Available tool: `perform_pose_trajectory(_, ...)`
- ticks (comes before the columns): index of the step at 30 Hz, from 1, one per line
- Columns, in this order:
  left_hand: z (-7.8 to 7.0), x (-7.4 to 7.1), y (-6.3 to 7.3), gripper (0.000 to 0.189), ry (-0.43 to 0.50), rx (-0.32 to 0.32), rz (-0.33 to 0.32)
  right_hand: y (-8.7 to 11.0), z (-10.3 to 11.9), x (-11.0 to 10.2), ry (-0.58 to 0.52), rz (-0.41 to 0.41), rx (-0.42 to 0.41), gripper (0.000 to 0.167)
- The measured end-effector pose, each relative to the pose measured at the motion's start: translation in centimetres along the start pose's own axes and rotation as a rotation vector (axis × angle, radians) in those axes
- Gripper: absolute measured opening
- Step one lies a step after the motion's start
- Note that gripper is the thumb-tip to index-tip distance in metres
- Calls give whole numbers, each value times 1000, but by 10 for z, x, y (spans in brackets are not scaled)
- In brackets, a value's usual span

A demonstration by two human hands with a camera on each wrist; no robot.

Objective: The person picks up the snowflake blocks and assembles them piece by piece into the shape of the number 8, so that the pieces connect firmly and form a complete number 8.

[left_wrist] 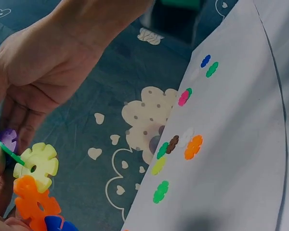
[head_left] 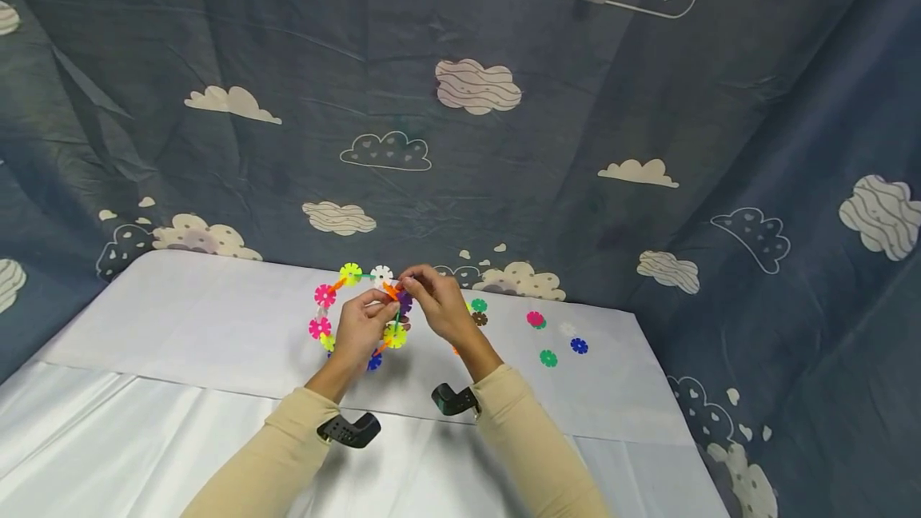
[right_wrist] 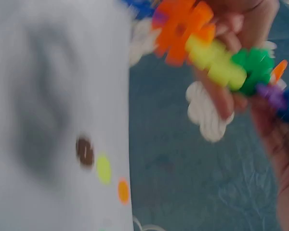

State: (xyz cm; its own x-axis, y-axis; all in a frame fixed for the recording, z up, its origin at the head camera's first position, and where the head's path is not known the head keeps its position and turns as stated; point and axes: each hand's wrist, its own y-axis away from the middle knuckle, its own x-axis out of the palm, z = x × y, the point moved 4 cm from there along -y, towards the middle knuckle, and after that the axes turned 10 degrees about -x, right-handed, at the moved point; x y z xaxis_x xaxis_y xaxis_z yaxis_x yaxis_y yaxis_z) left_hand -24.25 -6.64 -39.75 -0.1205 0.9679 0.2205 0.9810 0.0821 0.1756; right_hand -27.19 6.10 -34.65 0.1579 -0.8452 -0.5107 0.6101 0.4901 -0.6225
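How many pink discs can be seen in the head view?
3. The upper pink disc and the lower pink disc are on the left side of the held chain; the loose pink disc lies on the right of the table. Others may be hidden.

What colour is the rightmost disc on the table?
That disc is blue, clearest in the head view.

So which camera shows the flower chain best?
The head view, because it shows most of the flower chain curving round, though the left hand hides some. The left wrist view shows just a short bit close up, cut off at the bottom edge. The right wrist view shows only a blurry stretch.
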Motion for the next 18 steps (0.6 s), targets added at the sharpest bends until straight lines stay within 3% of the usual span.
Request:
perform_pose_trajectory(3,-1,0,0,8,-5,3,0,-1,0,0,-59,-31,131,20)
perform_pose_trajectory(6,0,0,0,7,-2,7,6,-3,3,0,-18,-19,188,22)
perform_pose_trajectory(9,0,-1,-1,8,-2,9,8,-4,5,1,10,-16,182,21)
perform_pose_trajectory(15,-1,-3,0,8,-47,17,-2,0,3,3,-63,-99,180,17)
perform_pose_trajectory(18,-2,-3,0,9,-61,20,-1,2,4,5,-5,-137,183,19)
